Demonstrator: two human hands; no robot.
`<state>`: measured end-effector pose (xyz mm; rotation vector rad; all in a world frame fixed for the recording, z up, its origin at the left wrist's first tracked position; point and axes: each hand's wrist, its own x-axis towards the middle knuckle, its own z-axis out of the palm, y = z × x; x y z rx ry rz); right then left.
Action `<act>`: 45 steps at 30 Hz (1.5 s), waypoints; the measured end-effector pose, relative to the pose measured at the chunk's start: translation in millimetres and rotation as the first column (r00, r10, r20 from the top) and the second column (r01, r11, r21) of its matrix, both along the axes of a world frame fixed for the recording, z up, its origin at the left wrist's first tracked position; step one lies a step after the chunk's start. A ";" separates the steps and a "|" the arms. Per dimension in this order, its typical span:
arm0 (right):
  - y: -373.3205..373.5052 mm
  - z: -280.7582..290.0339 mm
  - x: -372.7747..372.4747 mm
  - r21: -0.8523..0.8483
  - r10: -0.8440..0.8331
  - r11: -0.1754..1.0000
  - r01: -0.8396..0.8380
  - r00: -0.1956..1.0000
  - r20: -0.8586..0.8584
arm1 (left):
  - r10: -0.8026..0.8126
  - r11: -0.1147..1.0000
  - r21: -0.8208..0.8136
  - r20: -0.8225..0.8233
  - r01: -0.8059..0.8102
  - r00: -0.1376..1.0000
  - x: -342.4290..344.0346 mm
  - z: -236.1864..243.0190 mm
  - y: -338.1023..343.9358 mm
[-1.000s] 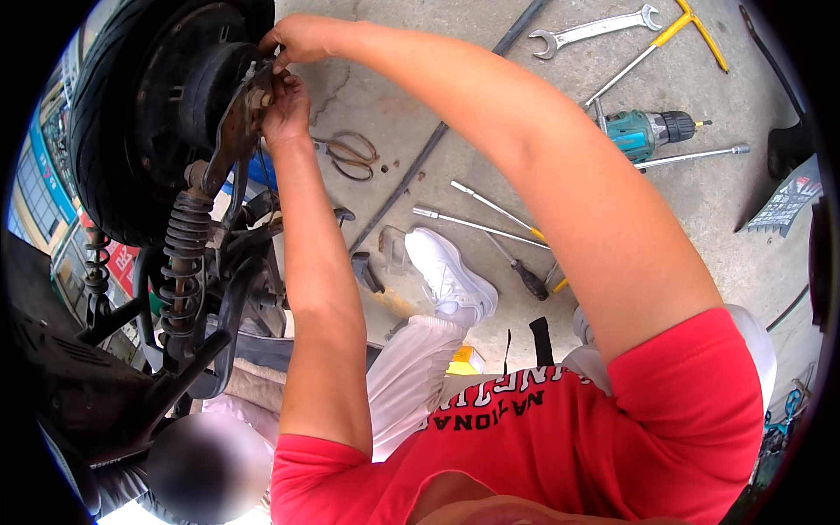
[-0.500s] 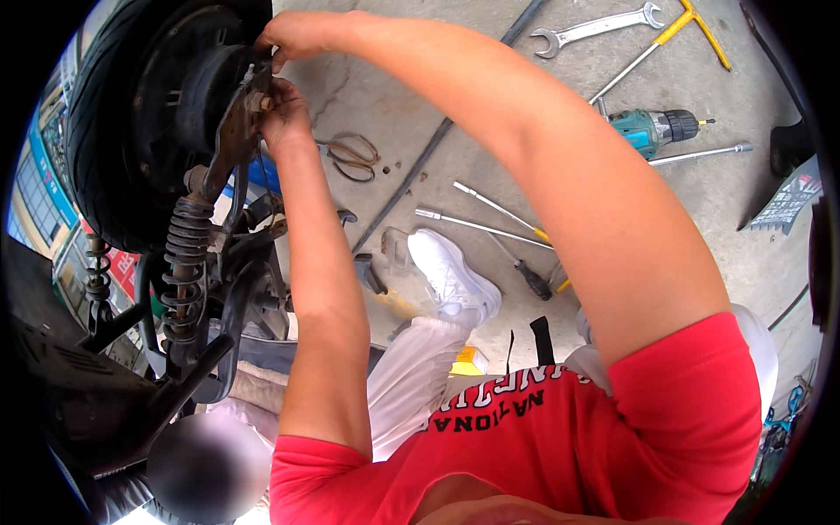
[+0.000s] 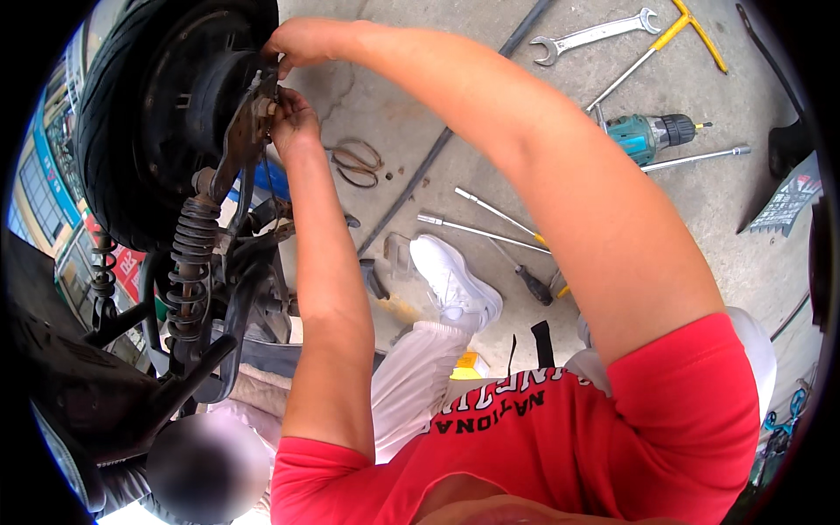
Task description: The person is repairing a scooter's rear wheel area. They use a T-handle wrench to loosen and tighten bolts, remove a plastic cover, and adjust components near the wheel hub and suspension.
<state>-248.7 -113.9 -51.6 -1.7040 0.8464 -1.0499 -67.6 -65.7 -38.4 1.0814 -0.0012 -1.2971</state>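
A black wheel (image 3: 114, 131) with a wide tyre stands at the upper left, and a rusty metal bracket (image 3: 238, 131) runs along its hub. My left hand (image 3: 296, 122) is at the bracket's outer side, beside an axle nut (image 3: 265, 108). Its fingers are drawn together; whatever lies between them is too small to make out. Just beyond it, my right hand (image 3: 302, 44) curls its fingers at the bracket's far end, close to the tyre. Those fingertips are partly hidden, so what they grip does not show. A coil-spring shock absorber (image 3: 192, 262) joins the bracket from below.
On the concrete lie an open-end wrench (image 3: 599, 35), a yellow T-handle wrench (image 3: 669, 33), a green drill (image 3: 639, 136), a screwdriver (image 3: 532, 284), scissors (image 3: 357, 163) and a long dark bar (image 3: 437, 140). Another person's head (image 3: 208, 468) is at the lower left.
The view has shifted slightly, so the wheel and bracket appear a little further right. Both hands stay at the bracket, with only small finger movement.
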 end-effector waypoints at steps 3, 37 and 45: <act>-1.4 -0.3 -2.1 0.009 0.024 1.000 -0.024 0.999 0.042 | -0.033 0.998 -0.047 0.006 0.033 0.999 2.1 -2.6 -4.3; 5.2 23.1 39.1 0.836 -0.516 0.511 0.200 0.849 0.112 | -0.532 0.836 -0.130 -0.432 0.533 0.728 -9.9 -12.4 -39.4; 26.3 48.2 24.4 0.931 -0.623 0.345 0.117 0.770 0.135 | -0.461 0.876 -0.070 -0.407 0.477 0.788 -1.0 -22.5 -41.1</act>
